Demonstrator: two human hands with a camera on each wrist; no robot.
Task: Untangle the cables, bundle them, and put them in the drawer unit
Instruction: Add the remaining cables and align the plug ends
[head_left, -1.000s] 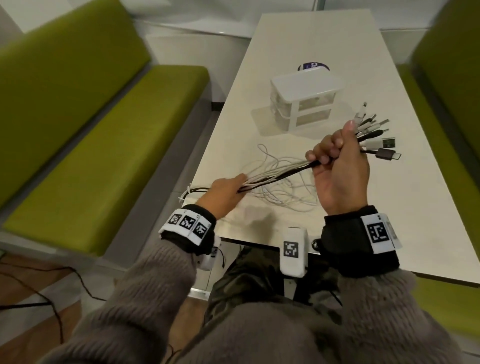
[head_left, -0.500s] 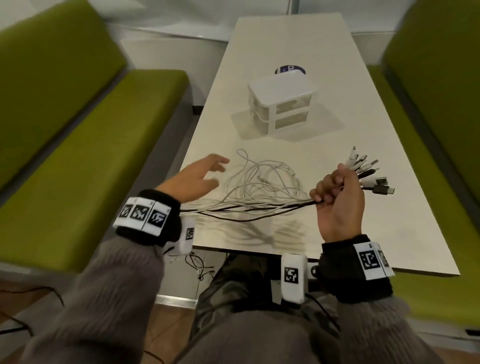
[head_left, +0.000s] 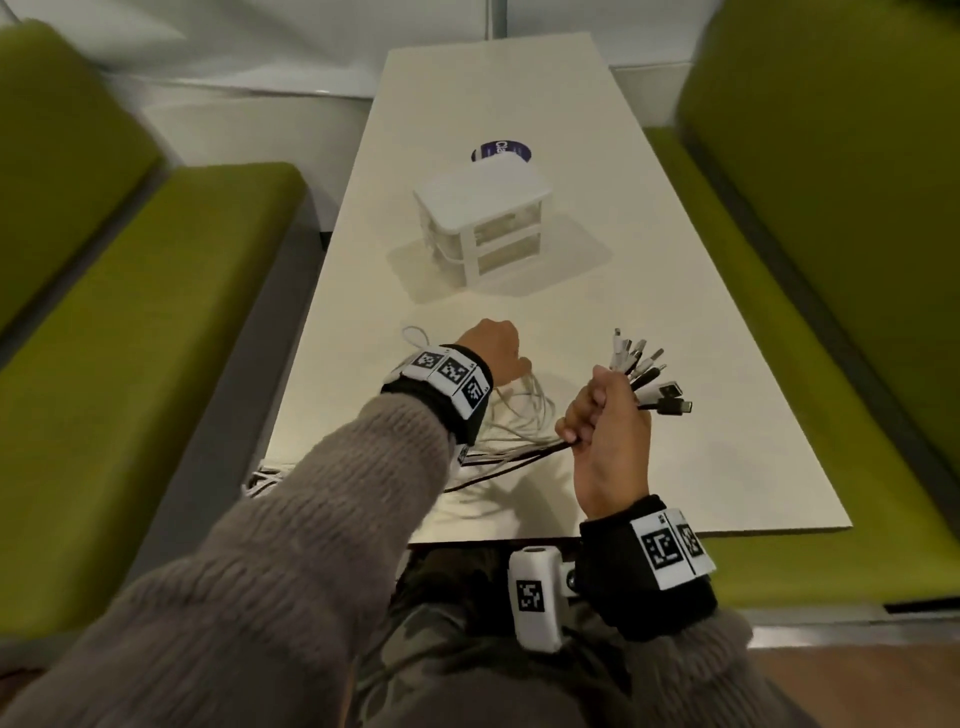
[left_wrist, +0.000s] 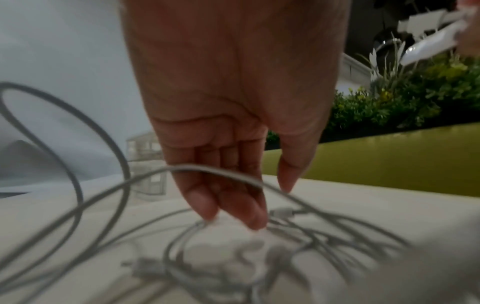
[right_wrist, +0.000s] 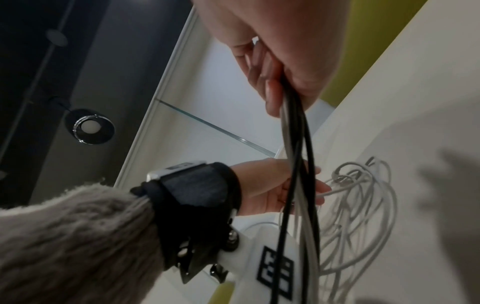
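Observation:
Several white and black cables lie in loose loops (head_left: 524, 410) on the white table (head_left: 701, 395). My right hand (head_left: 608, 421) grips one end of them as a bundle, and the plugs (head_left: 649, 374) fan out past my thumb. In the right wrist view the gripped strands (right_wrist: 296, 144) run down from my fist. My left hand (head_left: 493, 348) reaches over the loops. Its straight fingers (left_wrist: 233, 214) touch the tangled cables (left_wrist: 182, 242) on the tabletop, and nothing is clearly pinched. The white drawer unit (head_left: 488, 218) stands farther back, its drawers closed.
A round blue sticker (head_left: 501, 152) lies behind the drawer unit. Green benches (head_left: 156, 322) (head_left: 857, 260) flank the table on both sides. Some cable ends (head_left: 260, 478) hang over the near left table edge.
My left hand let go of the stretched cables, swung out to the left, and has now come forward onto the loose loops. The right hand keeps its grip on the bundle, lower over the table.

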